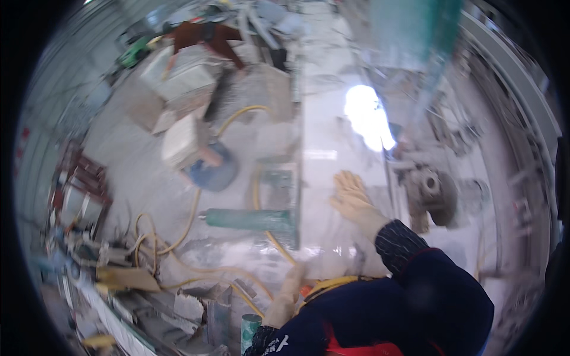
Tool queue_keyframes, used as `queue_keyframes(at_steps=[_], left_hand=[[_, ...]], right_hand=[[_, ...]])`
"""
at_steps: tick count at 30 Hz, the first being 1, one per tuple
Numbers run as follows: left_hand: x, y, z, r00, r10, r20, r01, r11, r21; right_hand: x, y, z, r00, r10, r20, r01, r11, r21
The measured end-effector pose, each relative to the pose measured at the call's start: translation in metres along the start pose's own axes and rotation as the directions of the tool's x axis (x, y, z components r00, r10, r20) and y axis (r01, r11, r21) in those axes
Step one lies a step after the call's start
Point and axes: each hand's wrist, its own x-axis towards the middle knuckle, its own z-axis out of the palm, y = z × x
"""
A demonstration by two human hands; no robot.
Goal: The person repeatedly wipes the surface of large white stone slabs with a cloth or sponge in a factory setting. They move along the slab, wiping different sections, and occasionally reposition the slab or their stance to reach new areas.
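right hand (353,199): my gloved fingers (346,181) spread flat, palm down on the pale stone slab (326,154).
left hand (284,299): gloved, low by my body; blurred, cannot tell its grip.
yellow hose (196,213): left of my fingers, on the dusty floor.
saw machine (430,190): just right of my fingers.

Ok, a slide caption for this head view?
Gloved right hand flat on a wet stone slab beside a saw head, yellow hose trailing.

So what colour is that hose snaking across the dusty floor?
Yellow. The hose shows best in the head view, looping left of the pale stone slab.
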Motion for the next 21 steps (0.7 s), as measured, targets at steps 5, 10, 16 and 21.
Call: queue_keyframes(at_steps=[5,10,16,21], left_hand=[[0.003,-0.013,-0.011,0.996,0.084,0.008,-0.081,0.981,-0.174],[-0.045,-0.056,-0.045,0.994,0.109,-0.027,-0.109,0.887,-0.448],[-0.116,-0.179,-0.098,0.734,-0.308,-0.605,-0.298,0.654,-0.695],[-0.185,-0.326,-0.087,0.538,-0.326,-0.777,-0.695,0.351,-0.628]], right_hand=[[0.007,-0.009,-0.007,0.997,0.043,0.062,-0.037,0.995,-0.098],[0.012,-0.007,-0.013,0.985,0.086,0.149,-0.072,0.993,-0.095],[0.014,-0.004,-0.013,0.983,0.083,0.164,-0.063,0.991,-0.12],[0.019,-0.001,-0.014,0.99,0.041,0.138,-0.025,0.992,-0.12]])
